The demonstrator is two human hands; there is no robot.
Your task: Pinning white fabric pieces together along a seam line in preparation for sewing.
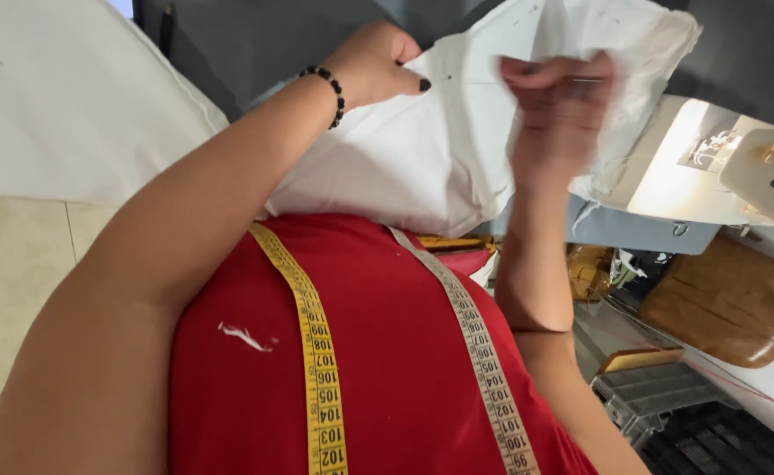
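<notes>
the big piece of soft white cloth (422,149) is up in the air in front of the person, above a red shirt (387,352), and both hands are on it. the left hand (376,63) is closed on the top edge of the cloth, with the thumb pinching it and a black bead bracelet (332,92) on the wrist. the right hand (558,110) is blurry because it is moving, so i cannot tell how tight it grips, but its fingers seem curled into the cloth near the upper right part. it looks like the cloth is being held up and turned or checked, so the work on it seems to be in the middle and not done; the cloth is not lying under the white sewing machine (756,171) on the right, which has its little light on. thin dark lines and dots show on the cloth, but they are too small to tell much. a yellow measuring tape (317,352) hangs down over the red shirt in two strips. the tabletop (616,230) under the machine is grey-blue, and a brown wooden board (730,303) sits lower right beside a grey plastic tray (651,391). more white cloth (62,97) is spread out at upper left, with pale floor tiles (9,281) below it.
</notes>
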